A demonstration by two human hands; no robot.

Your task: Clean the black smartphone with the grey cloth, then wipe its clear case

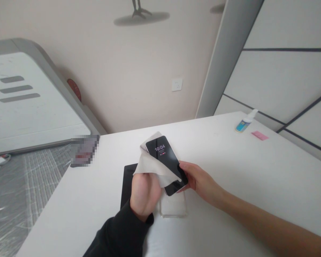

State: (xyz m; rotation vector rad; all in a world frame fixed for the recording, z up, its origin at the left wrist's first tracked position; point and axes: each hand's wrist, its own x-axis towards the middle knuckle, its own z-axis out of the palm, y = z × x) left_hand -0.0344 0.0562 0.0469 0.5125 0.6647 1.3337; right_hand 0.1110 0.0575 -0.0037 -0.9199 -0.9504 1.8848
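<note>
Setting: white table fills the lower frame, against a beige wall with a socket at upper centre.
Phone: my phone sits at centre frame, lifted above the table, its dark screen tilted up and showing 10:04.
Right hand: my right hand comes in from the lower right, bare forearm, fingers closed on the phone's lower end.
Left hand: my left hand, in a black sleeve, is clenched around a white cloth just lower left of the phone.
Cloth: it drapes across the phone's left edge and lower screen, touching the glass; a fold shows behind the top corner.
Under the hands: a clear case lies flat on the table below the phone, beside a black mat half hidden by my left hand.
Right of frame: a small spray bottle lies on its side near the far table edge, with a pink slip just beside it.
Left of frame: a white panel with grey trim leans over grey flooring.
</note>
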